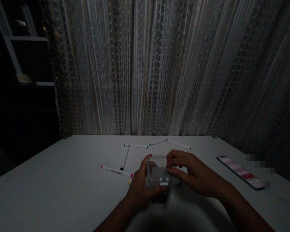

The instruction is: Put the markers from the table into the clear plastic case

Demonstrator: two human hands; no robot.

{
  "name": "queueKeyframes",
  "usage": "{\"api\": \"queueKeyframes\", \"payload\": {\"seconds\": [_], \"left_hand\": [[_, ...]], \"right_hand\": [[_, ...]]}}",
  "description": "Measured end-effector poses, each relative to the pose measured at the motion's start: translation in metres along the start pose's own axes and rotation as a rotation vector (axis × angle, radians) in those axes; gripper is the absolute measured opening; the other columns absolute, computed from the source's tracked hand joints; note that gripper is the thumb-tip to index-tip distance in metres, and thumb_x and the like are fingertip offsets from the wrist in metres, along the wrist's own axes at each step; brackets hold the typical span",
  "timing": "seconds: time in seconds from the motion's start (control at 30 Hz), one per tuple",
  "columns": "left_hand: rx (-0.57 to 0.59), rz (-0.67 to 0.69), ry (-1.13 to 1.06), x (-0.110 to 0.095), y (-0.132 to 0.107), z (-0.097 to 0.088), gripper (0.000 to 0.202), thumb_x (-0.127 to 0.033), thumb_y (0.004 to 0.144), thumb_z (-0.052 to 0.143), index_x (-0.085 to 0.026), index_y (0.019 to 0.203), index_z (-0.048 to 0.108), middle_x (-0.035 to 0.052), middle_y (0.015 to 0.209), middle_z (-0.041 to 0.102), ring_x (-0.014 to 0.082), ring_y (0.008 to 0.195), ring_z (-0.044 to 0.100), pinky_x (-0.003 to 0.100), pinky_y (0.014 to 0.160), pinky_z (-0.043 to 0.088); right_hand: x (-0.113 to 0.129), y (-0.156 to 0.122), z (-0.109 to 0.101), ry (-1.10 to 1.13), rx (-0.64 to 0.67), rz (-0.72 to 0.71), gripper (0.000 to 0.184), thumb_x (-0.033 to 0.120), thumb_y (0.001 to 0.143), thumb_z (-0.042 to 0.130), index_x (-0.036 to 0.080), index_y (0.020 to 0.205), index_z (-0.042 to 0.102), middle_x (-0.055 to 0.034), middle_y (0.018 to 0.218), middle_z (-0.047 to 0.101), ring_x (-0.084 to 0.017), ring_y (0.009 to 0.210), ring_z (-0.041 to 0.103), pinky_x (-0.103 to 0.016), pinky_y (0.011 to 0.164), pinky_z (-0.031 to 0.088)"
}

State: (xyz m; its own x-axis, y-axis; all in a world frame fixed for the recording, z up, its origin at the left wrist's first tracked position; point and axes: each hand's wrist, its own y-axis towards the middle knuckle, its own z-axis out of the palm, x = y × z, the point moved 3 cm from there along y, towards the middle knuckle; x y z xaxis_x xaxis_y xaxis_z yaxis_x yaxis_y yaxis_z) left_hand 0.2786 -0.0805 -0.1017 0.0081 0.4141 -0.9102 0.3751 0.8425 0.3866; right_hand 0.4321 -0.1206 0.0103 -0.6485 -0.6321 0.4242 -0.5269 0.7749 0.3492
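Left grip in a rounded curve, right grip opposite, fingers bent, forearms angled inward

Plastic box (smooth, glossy).

Is a white table, bearing pens toward twelve o'clock, a pink-capped pen toward ten, a phone toward three.

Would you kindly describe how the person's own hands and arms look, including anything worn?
The left hand and right hand are ungloved. No sleeve, watch or bracelet shows on the left forearm or right forearm; it is too dark to make out small markings.
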Motion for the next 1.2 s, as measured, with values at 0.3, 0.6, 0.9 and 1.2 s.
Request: {"api": "queueKeyframes", "payload": {"seconds": [0.3, 0.6, 0.9, 1.2], "left_hand": [[0.008, 0.059, 0.111, -0.007, 0.002, -0.004, 0.070, -0.043, 0.060, 0.074, -0.016, 0.115, 0.041, 0.0069, 0.105, 0.061, 0.0224, 0.094, 0.057, 0.030, 0.079, 0.044], [0.003, 0.058, 0.125, -0.007, 0.004, -0.007, 0.063, -0.043, 0.058, 0.076, -0.017, 0.107, 0.047, 0.0021, 0.094, 0.064, 0.0198, 0.085, 0.059, 0.026, 0.068, 0.042], [0.026, 0.055, 0.200, -0.012, 0.002, -0.007, 0.062, -0.043, 0.060, 0.075, -0.018, 0.109, 0.045, 0.0022, 0.094, 0.064, 0.0185, 0.080, 0.057, 0.025, 0.066, 0.040], [0.033, 0.022, 0.275, -0.010, 0.002, -0.008, 0.059, -0.044, 0.060, 0.072, -0.019, 0.106, 0.044, 0.0030, 0.093, 0.063, 0.0191, 0.080, 0.058, 0.027, 0.068, 0.042]], "right_hand": [[0.017, 0.034, 0.011, -0.380, 0.157, 0.122, 0.021, 0.024, 0.086, 0.049, 0.014, 0.077, 0.066, -0.0080, 0.077, 0.066, -0.017, 0.072, 0.058, -0.026, 0.064, 0.037], [0.027, 0.056, 0.026, -0.489, 0.184, 0.150, 0.015, 0.017, 0.082, 0.050, 0.015, 0.080, 0.064, -0.0070, 0.075, 0.066, -0.017, 0.071, 0.059, -0.024, 0.061, 0.032], [0.024, 0.046, 0.017, -0.368, 0.066, 0.094, 0.030, 0.022, 0.079, 0.053, 0.017, 0.107, 0.061, -0.0061, 0.078, 0.067, -0.019, 0.073, 0.059, -0.027, 0.065, 0.039], [-0.075, 0.038, 0.028, -0.046, -0.344, 0.339, 0.023, 0.030, 0.078, 0.045, 0.015, 0.082, 0.062, 0.0005, 0.056, 0.054, -0.014, 0.054, 0.052, -0.024, 0.052, 0.038]]}}
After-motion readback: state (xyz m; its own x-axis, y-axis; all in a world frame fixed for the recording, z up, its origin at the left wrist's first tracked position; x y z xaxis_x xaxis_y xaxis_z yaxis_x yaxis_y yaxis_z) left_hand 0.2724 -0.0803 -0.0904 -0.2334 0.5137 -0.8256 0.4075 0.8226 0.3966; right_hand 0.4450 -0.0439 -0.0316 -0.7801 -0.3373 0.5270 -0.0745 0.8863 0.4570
